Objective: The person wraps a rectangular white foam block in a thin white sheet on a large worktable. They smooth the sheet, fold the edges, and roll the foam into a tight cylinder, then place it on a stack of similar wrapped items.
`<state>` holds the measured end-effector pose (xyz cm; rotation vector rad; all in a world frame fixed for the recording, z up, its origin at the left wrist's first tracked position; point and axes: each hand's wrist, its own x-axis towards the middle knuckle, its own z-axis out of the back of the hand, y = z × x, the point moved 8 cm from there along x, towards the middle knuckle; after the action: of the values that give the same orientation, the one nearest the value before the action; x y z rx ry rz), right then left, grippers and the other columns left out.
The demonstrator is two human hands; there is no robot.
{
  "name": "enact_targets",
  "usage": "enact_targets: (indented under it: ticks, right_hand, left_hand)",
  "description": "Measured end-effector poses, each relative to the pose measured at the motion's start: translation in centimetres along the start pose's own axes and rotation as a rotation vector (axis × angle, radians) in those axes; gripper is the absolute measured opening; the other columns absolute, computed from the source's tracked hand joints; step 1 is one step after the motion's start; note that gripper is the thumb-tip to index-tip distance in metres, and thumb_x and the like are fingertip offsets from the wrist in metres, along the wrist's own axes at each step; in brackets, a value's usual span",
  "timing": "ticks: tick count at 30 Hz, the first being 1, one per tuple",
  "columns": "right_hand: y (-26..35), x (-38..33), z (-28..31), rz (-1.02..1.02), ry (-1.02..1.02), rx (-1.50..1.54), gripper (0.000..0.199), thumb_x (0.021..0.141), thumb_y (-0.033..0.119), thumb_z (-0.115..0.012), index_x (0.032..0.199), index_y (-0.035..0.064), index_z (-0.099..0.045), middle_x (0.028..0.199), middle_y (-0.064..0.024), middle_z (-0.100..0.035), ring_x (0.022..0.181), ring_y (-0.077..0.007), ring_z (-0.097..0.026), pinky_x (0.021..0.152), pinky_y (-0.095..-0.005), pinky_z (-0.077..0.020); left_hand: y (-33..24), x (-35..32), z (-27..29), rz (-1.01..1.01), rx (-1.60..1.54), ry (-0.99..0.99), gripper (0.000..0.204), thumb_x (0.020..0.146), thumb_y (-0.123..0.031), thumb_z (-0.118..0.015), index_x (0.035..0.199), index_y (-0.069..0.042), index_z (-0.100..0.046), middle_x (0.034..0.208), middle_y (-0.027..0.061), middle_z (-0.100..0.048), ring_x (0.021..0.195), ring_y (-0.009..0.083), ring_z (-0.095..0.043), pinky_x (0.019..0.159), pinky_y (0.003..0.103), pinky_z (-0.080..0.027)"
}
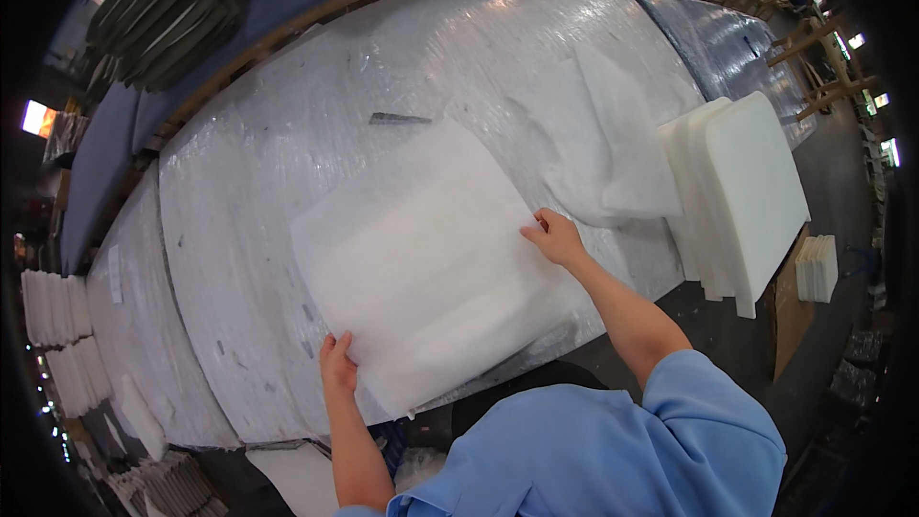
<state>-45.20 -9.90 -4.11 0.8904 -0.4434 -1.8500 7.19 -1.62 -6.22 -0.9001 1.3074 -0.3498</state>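
Observation:
A large square sheet of white wadding lies flat on a table wrapped in clear plastic film. My left hand pinches the sheet's near left corner. My right hand grips its right edge, fingers curled over the rim. More loose white wadding lies crumpled just beyond my right hand.
A stack of thick white foam pads stands on edge at the table's right end. Dark green cushions are piled at the far left. Stacks of white pads sit at the left, another small stack on the floor at right.

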Motion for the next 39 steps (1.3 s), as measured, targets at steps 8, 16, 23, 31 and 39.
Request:
enact_targets:
  ticks: [8, 16, 23, 31, 39]
  right_hand:
    - [4.1, 4.9, -1.5, -0.106, 0.011, -0.066, 0.047, 0.099, 0.048, -0.061, 0.088, 0.0015, -0.062, 0.086, -0.0185, -0.068, 0.085, -0.0375, -0.064, 0.076, -0.0475, -0.0477]
    - [1.0, 6.3, -1.0, -0.087, -0.292, 0.096, 0.042, 0.102, 0.037, -0.058, 0.083, -0.0001, -0.054, 0.075, -0.0169, -0.058, 0.071, -0.0311, -0.051, 0.07, -0.0453, -0.0426]
    - [-1.0, 7.6, -2.2, -0.202, -0.284, 0.14, 0.041, 0.101, 0.038, -0.057, 0.087, -0.0002, -0.058, 0.085, -0.0219, -0.064, 0.082, -0.0405, -0.058, 0.076, -0.0482, -0.045]
    - [-1.5, 8.5, -1.9, -0.179, -0.174, 0.182, 0.039, 0.1, 0.038, -0.06, 0.093, 0.0002, -0.064, 0.081, -0.0136, -0.061, 0.076, -0.0272, -0.057, 0.073, -0.0419, -0.0457]
    - [7.8, 11.7, 0.6, -0.122, 0.117, 0.301, 0.035, 0.094, 0.04, -0.071, 0.092, 0.0058, -0.066, 0.078, 0.0004, -0.058, 0.07, -0.0146, -0.05, 0.063, -0.0344, -0.0431]
  left_hand:
    - [-2.3, 2.6, -3.0, 0.126, 0.345, -0.154, 0.064, 0.097, -0.035, -0.073, 0.132, 0.014, -0.052, 0.124, 0.023, -0.065, 0.115, 0.0269, -0.063, 0.098, 0.039, -0.051]
    - [-1.8, 4.7, -0.6, -0.096, 0.154, -0.34, 0.042, 0.105, -0.029, -0.061, 0.124, 0.009, -0.059, 0.118, 0.0156, -0.067, 0.103, 0.023, -0.065, 0.089, 0.036, -0.053]
    - [-1.4, 4.5, 0.8, -0.083, 0.022, -0.334, 0.036, 0.106, -0.025, -0.059, 0.124, 0.006, -0.061, 0.117, 0.0123, -0.069, 0.104, 0.0214, -0.065, 0.09, 0.035, -0.054]
    - [-2.3, 3.7, 0.3, -0.17, 0.025, -0.253, 0.037, 0.104, -0.025, -0.063, 0.127, 0.003, -0.062, 0.119, 0.0092, -0.069, 0.105, 0.0202, -0.065, 0.093, 0.035, -0.053]
    - [-9.2, 5.0, -3.0, 0.117, 0.087, 0.256, 0.045, 0.102, -0.029, -0.066, 0.129, 0.007, -0.061, 0.12, 0.0134, -0.069, 0.111, 0.0228, -0.066, 0.097, 0.037, -0.053]
